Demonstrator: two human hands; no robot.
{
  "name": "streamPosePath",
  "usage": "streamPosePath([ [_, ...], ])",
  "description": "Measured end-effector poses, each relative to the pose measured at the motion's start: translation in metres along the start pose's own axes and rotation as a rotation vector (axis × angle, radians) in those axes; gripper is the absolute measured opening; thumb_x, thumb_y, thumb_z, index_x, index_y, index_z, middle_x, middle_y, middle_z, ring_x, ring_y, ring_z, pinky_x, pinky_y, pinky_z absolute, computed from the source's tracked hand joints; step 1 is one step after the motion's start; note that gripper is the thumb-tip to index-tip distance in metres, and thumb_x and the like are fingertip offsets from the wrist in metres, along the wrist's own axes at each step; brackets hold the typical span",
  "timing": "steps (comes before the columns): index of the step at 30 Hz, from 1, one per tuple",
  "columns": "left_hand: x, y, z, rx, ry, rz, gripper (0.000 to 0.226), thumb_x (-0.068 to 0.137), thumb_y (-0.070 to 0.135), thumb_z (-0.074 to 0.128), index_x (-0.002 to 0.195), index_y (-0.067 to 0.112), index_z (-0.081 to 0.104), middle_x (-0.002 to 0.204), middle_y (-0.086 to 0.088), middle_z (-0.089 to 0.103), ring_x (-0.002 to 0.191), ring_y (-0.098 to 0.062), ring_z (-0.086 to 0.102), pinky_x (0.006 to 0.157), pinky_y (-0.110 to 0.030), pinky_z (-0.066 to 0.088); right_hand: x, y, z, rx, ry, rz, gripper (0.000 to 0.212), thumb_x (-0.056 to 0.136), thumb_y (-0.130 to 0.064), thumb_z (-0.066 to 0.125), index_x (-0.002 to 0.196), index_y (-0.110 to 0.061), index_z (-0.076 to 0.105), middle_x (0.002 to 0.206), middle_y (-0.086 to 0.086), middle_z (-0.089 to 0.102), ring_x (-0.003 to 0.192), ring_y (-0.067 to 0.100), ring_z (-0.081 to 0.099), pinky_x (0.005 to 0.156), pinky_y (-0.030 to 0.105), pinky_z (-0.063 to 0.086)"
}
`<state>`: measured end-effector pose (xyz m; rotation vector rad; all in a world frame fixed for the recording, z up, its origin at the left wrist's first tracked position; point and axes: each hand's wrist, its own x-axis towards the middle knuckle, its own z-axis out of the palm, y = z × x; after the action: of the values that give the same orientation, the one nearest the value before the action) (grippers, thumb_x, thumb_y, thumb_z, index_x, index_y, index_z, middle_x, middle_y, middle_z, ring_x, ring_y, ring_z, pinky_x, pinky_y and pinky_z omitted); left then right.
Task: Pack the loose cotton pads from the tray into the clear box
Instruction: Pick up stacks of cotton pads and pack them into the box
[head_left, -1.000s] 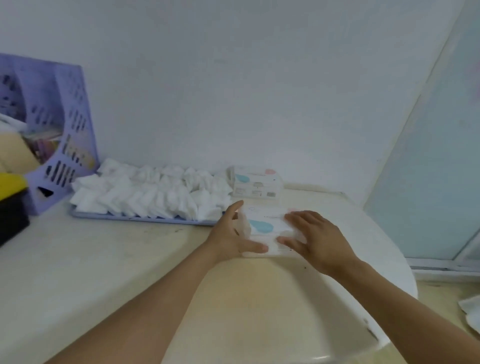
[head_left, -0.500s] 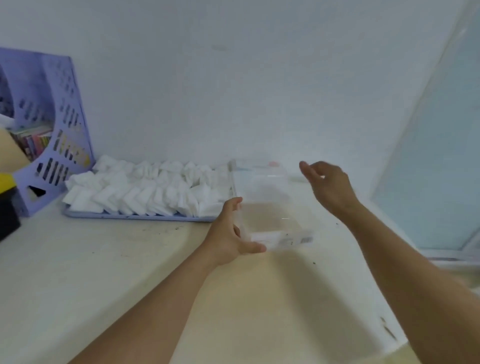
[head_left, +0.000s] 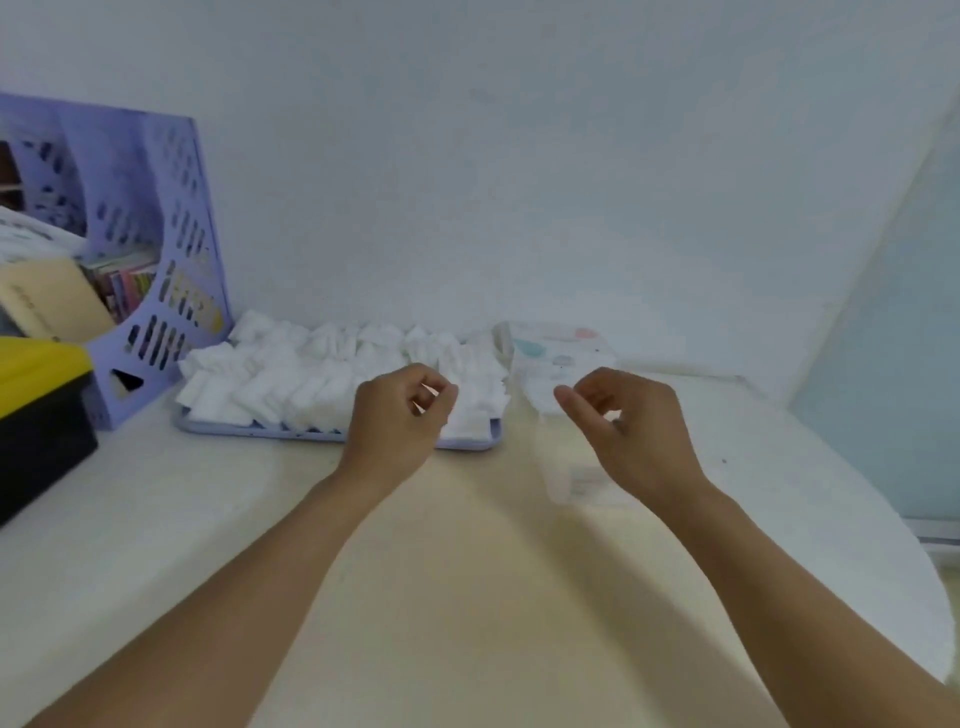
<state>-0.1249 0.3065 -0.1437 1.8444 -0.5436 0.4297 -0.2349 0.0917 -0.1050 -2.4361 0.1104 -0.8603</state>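
I observe 2 hands above the table (head_left: 467, 571): left hand (head_left: 397, 415) loosely curled, empty, over the tray (head_left: 467, 441) of cotton pads (head_left: 291, 379); right hand (head_left: 631, 426) relaxed, empty, over the clear box (head_left: 576, 480).

the tray (head_left: 470, 444) of cotton pads (head_left: 311, 379) lies on the tabletop (head_left: 467, 571) against the wall, with the file rack (head_left: 156, 234) to the tray's left, the clear box (head_left: 582, 478) just right of it, and a printed pack (head_left: 563, 353) at its right rear.
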Motion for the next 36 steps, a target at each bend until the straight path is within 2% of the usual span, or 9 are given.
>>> streamPosePath([
  [4, -0.001, -0.018, -0.023, -0.039, 0.221, 0.051, 0.017, 0.091, 0.011, 0.069, 0.078, 0.021, 0.066, 0.051, 0.003, 0.06, 0.047, -0.014, 0.056, 0.051, -0.021, 0.044, 0.039, -0.035, 0.07, 0.023, -0.262, 0.217, 0.021, 0.086, -0.023, 0.069, 0.082, -0.003, 0.073, 0.069, 0.01, 0.071, 0.057, 0.018, 0.062, 0.064, 0.039, 0.06],
  [6, 0.005, -0.023, -0.029, -0.084, 0.269, 0.059, 0.015, 0.094, 0.013, 0.066, 0.079, 0.019, 0.065, 0.049, 0.001, 0.057, 0.046, -0.019, 0.053, 0.05, -0.026, 0.043, 0.056, -0.034, 0.094, -0.06, -0.287, 0.362, 0.027, 0.081, -0.021, 0.068, 0.075, 0.005, 0.065, 0.065, 0.014, 0.066, 0.049, 0.02, 0.053, 0.052, 0.033, 0.051],
  [10, 0.01, -0.03, -0.027, -0.092, 0.249, 0.078, 0.02, 0.097, 0.015, 0.062, 0.078, 0.019, 0.062, 0.048, -0.002, 0.051, 0.041, -0.011, 0.043, 0.046, -0.025, 0.038, 0.069, -0.033, 0.113, -0.194, -0.359, 0.456, 0.032, 0.079, -0.027, 0.075, 0.067, -0.012, 0.049, 0.068, 0.003, 0.061, 0.054, 0.018, 0.055, 0.049, 0.023, 0.041],
  [21, 0.009, -0.034, -0.009, 0.019, 0.152, 0.175, 0.017, 0.096, 0.017, 0.063, 0.08, 0.014, 0.065, 0.044, 0.006, 0.05, 0.043, -0.015, 0.048, 0.048, -0.023, 0.038, 0.066, -0.037, 0.126, -0.269, -0.472, 0.475, 0.039, 0.077, -0.038, 0.08, 0.069, -0.014, 0.05, 0.07, 0.0, 0.055, 0.062, 0.015, 0.054, 0.051, 0.027, 0.037],
  [25, 0.011, -0.033, -0.01, -0.071, 0.21, 0.092, 0.018, 0.096, 0.015, 0.064, 0.078, 0.015, 0.066, 0.045, 0.008, 0.05, 0.044, -0.009, 0.046, 0.052, -0.019, 0.037, 0.057, -0.045, 0.111, -0.104, -0.338, 0.448, 0.038, 0.074, -0.027, 0.08, 0.064, -0.014, 0.045, 0.061, 0.001, 0.05, 0.052, 0.015, 0.048, 0.047, 0.025, 0.033],
  [28, 0.014, -0.027, -0.015, -0.116, 0.252, 0.043, 0.015, 0.093, 0.018, 0.067, 0.077, 0.019, 0.067, 0.053, 0.005, 0.057, 0.048, -0.008, 0.05, 0.056, -0.023, 0.042, 0.053, -0.056, 0.095, -0.028, -0.155, 0.273, 0.043, 0.072, -0.016, 0.073, 0.056, -0.016, 0.033, 0.051, -0.002, 0.032, 0.046, 0.016, 0.032, 0.045, 0.026, 0.023],
  [30, 0.015, -0.019, -0.018, -0.182, 0.248, 0.017, 0.005, 0.087, 0.026, 0.07, 0.085, 0.022, 0.069, 0.07, 0.007, 0.066, 0.057, -0.005, 0.055, 0.059, -0.022, 0.045, 0.055, -0.062, 0.087, 0.089, -0.052, 0.152, 0.036, 0.074, -0.01, 0.072, 0.062, -0.014, 0.038, 0.057, -0.002, 0.036, 0.053, 0.017, 0.034, 0.047, 0.027, 0.026],
  [34, 0.025, -0.008, -0.033, -0.356, -0.025, -0.081, 0.051, 0.075, 0.048, 0.07, 0.122, 0.028, 0.064, 0.12, 0.011, 0.066, 0.099, -0.01, 0.066, 0.079, -0.026, 0.056, 0.053, -0.074, 0.081, 0.687, -0.294, 0.146, 0.043, 0.076, -0.003, 0.084, 0.103, -0.006, 0.051, 0.085, 0.008, 0.074, 0.072, 0.02, 0.071, 0.065, 0.029, 0.058],
  [36, 0.028, -0.006, -0.041, -0.431, -0.2, -0.118, 0.047, 0.079, 0.037, 0.074, 0.123, 0.022, 0.067, 0.119, 0.002, 0.07, 0.102, -0.02, 0.07, 0.081, -0.032, 0.058, 0.049, -0.075, 0.084, 0.714, -0.339, 0.13, 0.055, 0.075, -0.003, 0.086, 0.115, -0.011, 0.049, 0.091, 0.012, 0.077, 0.076, 0.019, 0.074, 0.069, 0.028, 0.06],
])
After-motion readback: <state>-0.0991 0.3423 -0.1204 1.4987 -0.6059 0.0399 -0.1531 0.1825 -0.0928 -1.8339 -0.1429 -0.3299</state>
